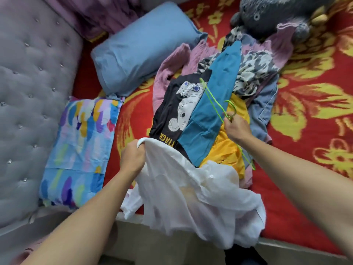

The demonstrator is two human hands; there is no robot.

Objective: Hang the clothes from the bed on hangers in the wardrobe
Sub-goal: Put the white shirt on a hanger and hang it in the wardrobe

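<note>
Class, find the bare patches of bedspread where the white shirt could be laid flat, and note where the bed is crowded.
Widest: red bedspread right of the clothes pile, below the plush toy. Narrow strip between pile and patterned pillow. Crowded: the pile itself and the blue pillow corner.

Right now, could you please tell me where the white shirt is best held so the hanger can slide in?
Probably at the thick top edge, likely the collar, from the left, where the left hand grips the white shirt. The rest drapes loose below it, so the right hand could feed the green hanger in from the right.
</note>
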